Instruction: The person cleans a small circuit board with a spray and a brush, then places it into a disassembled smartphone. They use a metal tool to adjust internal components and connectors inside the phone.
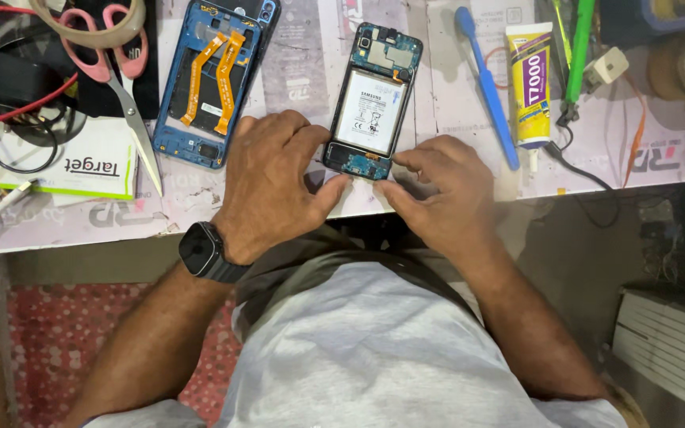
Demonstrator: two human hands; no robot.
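Head view: opened phone (374, 99) at table (438, 170) edge, both hands at its bottom end.
Left hand (271, 186) and right hand (438, 190) pinch the phone's lower circuit board; blue frame (214, 79) lies left of the phone. Judged step: seating that board, needing fine, even fingertip pressure.

A workbench (438, 186) covered in printed paper is seen, with an opened phone (373, 101) laid at its middle. Left of the phone lie a blue frame (214, 79), scissors (124, 83) and a box (81, 166). Right of the phone lie a blue tool (487, 87) and a glue tube (530, 87).
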